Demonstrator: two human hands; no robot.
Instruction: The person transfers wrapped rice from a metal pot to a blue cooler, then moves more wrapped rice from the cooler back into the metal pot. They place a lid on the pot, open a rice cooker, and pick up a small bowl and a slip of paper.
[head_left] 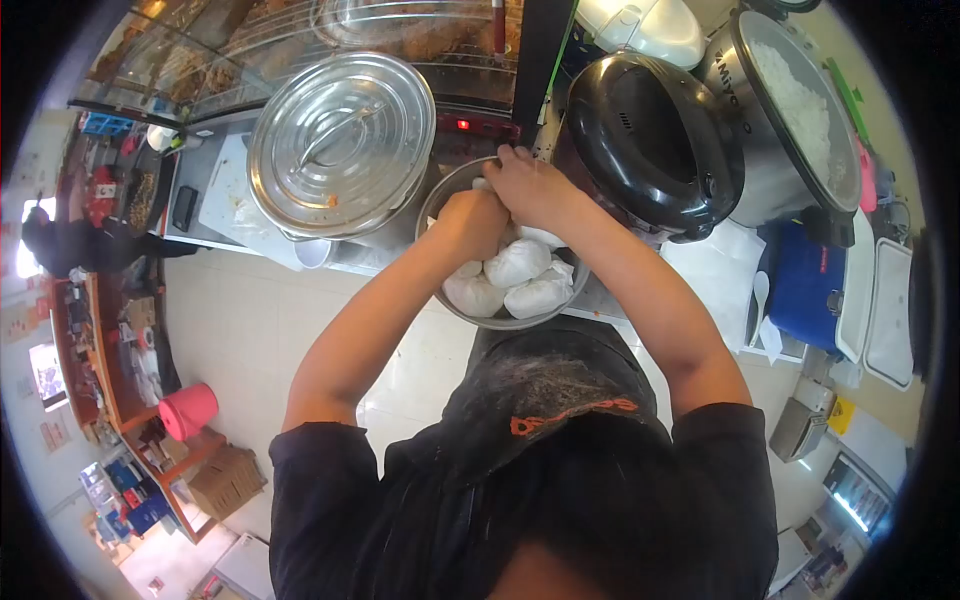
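Observation:
A round metal bowl (500,322) in front of my body holds several white wrapped bundles (518,263). My left hand (472,225) reaches down into the bowl from its left side, fingers bent and mostly hidden behind the back of the hand. Beside it, my right hand (527,188) lies over the far rim, its fingers bent toward the left hand. A bit of white shows between the two hands; what either one grips cannot be made out.
A large lidded metal pot (340,145) stands left of the bowl, a black-lidded cooker (650,140) right of it. Farther right are an open cooker of rice (790,110), a white spoon (761,292) and a blue cloth (805,275). Behind is a glass food case (400,30). A person in black (85,243) is far left.

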